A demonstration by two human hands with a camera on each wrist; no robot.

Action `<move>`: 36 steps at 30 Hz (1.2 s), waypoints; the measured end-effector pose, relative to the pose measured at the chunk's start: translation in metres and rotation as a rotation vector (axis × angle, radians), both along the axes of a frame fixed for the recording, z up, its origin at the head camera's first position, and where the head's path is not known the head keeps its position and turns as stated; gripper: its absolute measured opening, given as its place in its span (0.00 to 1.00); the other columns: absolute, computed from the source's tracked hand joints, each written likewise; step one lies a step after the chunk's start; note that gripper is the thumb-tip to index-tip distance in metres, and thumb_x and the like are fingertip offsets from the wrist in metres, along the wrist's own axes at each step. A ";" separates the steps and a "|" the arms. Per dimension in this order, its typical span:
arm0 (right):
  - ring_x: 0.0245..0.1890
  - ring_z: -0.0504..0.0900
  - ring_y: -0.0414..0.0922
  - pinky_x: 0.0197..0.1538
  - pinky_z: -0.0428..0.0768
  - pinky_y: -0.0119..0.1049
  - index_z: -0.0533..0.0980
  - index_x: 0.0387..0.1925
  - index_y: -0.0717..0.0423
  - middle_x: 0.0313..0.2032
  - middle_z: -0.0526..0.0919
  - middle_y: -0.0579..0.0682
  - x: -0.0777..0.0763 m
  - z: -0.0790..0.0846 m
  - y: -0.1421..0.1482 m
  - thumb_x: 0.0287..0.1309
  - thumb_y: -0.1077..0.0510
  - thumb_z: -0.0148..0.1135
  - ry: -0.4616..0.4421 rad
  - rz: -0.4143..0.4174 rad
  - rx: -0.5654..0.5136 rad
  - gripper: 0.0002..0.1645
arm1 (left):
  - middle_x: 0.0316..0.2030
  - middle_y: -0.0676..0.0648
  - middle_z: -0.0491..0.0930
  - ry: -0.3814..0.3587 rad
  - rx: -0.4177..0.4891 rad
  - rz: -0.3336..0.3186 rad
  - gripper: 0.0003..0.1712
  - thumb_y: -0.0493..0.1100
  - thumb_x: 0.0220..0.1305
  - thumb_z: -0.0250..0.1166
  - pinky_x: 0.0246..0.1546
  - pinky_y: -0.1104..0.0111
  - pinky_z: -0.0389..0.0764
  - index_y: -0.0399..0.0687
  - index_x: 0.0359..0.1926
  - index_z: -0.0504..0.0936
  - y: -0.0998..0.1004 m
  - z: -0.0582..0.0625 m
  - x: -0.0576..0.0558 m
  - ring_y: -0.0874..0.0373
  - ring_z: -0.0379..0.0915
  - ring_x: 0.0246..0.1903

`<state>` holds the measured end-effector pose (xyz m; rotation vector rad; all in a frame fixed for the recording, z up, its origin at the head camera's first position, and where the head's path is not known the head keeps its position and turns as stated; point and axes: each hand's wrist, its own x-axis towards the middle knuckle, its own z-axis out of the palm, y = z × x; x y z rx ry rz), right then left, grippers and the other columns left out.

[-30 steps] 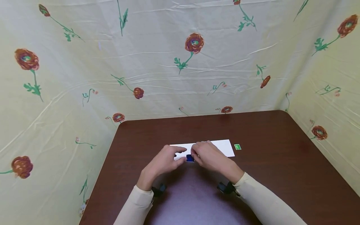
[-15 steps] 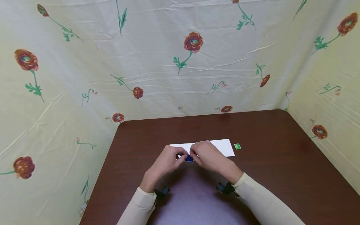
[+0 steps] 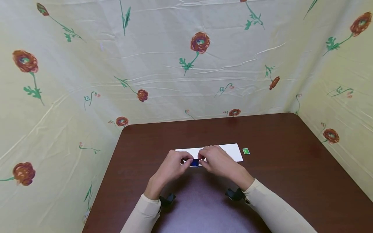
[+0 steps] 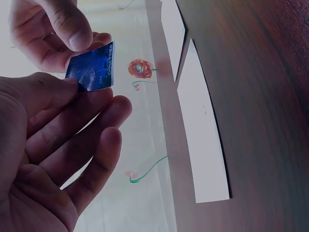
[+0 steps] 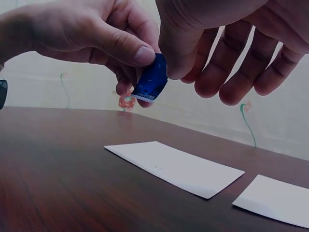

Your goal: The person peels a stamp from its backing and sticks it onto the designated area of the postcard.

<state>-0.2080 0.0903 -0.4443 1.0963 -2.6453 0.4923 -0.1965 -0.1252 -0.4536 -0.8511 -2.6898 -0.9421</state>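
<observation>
A small blue postage stamp (image 3: 194, 162) with perforated edges is held up between the two hands, above the table. My left hand (image 3: 172, 166) pinches it between thumb and index finger; in the left wrist view the stamp (image 4: 91, 70) shows white print along one edge, and the other fingers are loosely bent. My right hand (image 3: 217, 161) has its thumb and index finger at the opposite edge of the stamp. In the right wrist view the right thumb meets the side of the stamp (image 5: 152, 77). Fingertips partly hide the stamp.
Beyond the hands, a white card (image 5: 176, 166) and a second white card (image 5: 275, 198) lie flat with a narrow gap between them. A green stamp (image 3: 246, 151) lies to their right on the dark brown table (image 3: 262, 194). Flower-patterned cloth (image 3: 163, 64) hangs around the table.
The left thumb and index finger, apart a second ago, have closed on the blue stamp. The stamp has shifted slightly left, and the right thumb and index finger show a wider gap.
</observation>
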 end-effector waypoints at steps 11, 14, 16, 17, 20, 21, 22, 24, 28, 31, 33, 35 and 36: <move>0.26 0.72 0.36 0.37 0.75 0.37 0.81 0.30 0.45 0.26 0.80 0.37 0.003 -0.006 -0.005 0.58 0.57 0.68 0.016 0.041 -0.050 0.03 | 0.28 0.59 0.86 0.016 0.003 0.069 0.04 0.38 0.62 0.69 0.27 0.73 0.79 0.51 0.34 0.89 0.002 -0.004 0.000 0.69 0.76 0.23; 0.26 0.72 0.36 0.38 0.75 0.38 0.81 0.30 0.44 0.26 0.80 0.36 0.003 -0.006 -0.006 0.58 0.57 0.67 0.025 0.043 -0.061 0.03 | 0.30 0.55 0.88 -0.023 0.036 0.077 0.04 0.38 0.62 0.69 0.30 0.67 0.84 0.46 0.38 0.87 0.003 -0.006 0.000 0.66 0.82 0.27; 0.26 0.72 0.36 0.38 0.75 0.38 0.81 0.29 0.44 0.26 0.79 0.36 0.003 -0.006 -0.006 0.57 0.58 0.67 0.033 0.045 -0.066 0.04 | 0.30 0.55 0.87 -0.033 0.044 0.098 0.04 0.39 0.61 0.70 0.31 0.66 0.85 0.46 0.38 0.85 0.003 -0.007 0.000 0.65 0.83 0.29; 0.25 0.72 0.36 0.37 0.75 0.38 0.80 0.29 0.44 0.25 0.79 0.36 0.003 -0.006 -0.007 0.57 0.58 0.66 0.035 0.047 -0.070 0.04 | 0.29 0.55 0.87 -0.032 0.045 0.111 0.04 0.39 0.61 0.70 0.31 0.67 0.84 0.46 0.37 0.85 0.003 -0.007 0.000 0.65 0.83 0.29; 0.24 0.71 0.36 0.37 0.74 0.38 0.80 0.28 0.44 0.25 0.78 0.36 0.003 -0.005 -0.007 0.57 0.58 0.66 0.044 0.048 -0.081 0.05 | 0.26 0.58 0.84 -0.024 0.043 0.141 0.03 0.41 0.61 0.70 0.28 0.73 0.79 0.51 0.31 0.83 0.004 -0.007 0.001 0.66 0.79 0.25; 0.24 0.71 0.36 0.37 0.74 0.37 0.80 0.28 0.44 0.25 0.78 0.36 0.003 -0.005 -0.007 0.57 0.58 0.66 0.048 0.046 -0.083 0.05 | 0.25 0.60 0.83 -0.031 0.046 0.139 0.04 0.41 0.62 0.70 0.27 0.74 0.77 0.52 0.30 0.83 0.004 -0.007 0.001 0.67 0.77 0.24; 0.25 0.71 0.36 0.36 0.74 0.37 0.80 0.28 0.45 0.25 0.78 0.36 0.003 -0.005 -0.007 0.57 0.58 0.66 0.051 0.046 -0.084 0.05 | 0.24 0.61 0.82 -0.040 0.047 0.129 0.04 0.41 0.62 0.69 0.26 0.74 0.76 0.53 0.30 0.84 0.004 -0.007 0.002 0.67 0.76 0.23; 0.25 0.71 0.36 0.36 0.74 0.37 0.80 0.28 0.45 0.25 0.79 0.36 0.003 -0.005 -0.007 0.57 0.58 0.66 0.057 0.046 -0.086 0.05 | 0.23 0.62 0.81 -0.067 0.047 0.094 0.06 0.42 0.64 0.67 0.25 0.75 0.74 0.54 0.30 0.85 0.005 -0.007 0.002 0.67 0.73 0.21; 0.25 0.72 0.36 0.36 0.74 0.37 0.80 0.28 0.45 0.25 0.79 0.36 0.003 -0.006 -0.007 0.57 0.58 0.66 0.056 0.048 -0.085 0.04 | 0.23 0.64 0.79 -0.103 0.044 0.032 0.08 0.41 0.66 0.64 0.26 0.74 0.75 0.56 0.31 0.85 0.006 -0.009 0.002 0.68 0.71 0.22; 0.25 0.73 0.35 0.37 0.75 0.37 0.81 0.29 0.45 0.25 0.80 0.36 0.003 -0.007 -0.007 0.56 0.58 0.67 0.050 0.051 -0.083 0.04 | 0.22 0.64 0.77 -0.102 0.046 0.019 0.08 0.40 0.67 0.63 0.25 0.73 0.74 0.56 0.31 0.85 0.006 -0.009 0.003 0.66 0.71 0.22; 0.26 0.74 0.35 0.38 0.76 0.38 0.81 0.29 0.46 0.26 0.80 0.36 0.003 -0.007 -0.007 0.56 0.58 0.66 0.046 0.055 -0.081 0.03 | 0.22 0.63 0.77 -0.108 0.050 0.020 0.09 0.40 0.68 0.62 0.24 0.73 0.73 0.55 0.31 0.85 0.006 -0.009 0.004 0.63 0.71 0.21; 0.27 0.75 0.35 0.39 0.77 0.38 0.82 0.31 0.46 0.27 0.82 0.37 0.003 -0.008 -0.006 0.56 0.59 0.66 0.044 0.060 -0.077 0.03 | 0.21 0.63 0.76 -0.120 0.053 0.025 0.09 0.42 0.69 0.61 0.23 0.73 0.72 0.54 0.31 0.85 0.006 -0.009 0.004 0.61 0.71 0.21; 0.27 0.75 0.36 0.39 0.77 0.38 0.82 0.31 0.46 0.27 0.82 0.37 0.003 -0.008 -0.006 0.57 0.59 0.66 0.044 0.062 -0.076 0.03 | 0.21 0.63 0.76 -0.128 0.056 0.028 0.09 0.42 0.69 0.61 0.23 0.73 0.71 0.53 0.32 0.85 0.006 -0.009 0.004 0.61 0.71 0.20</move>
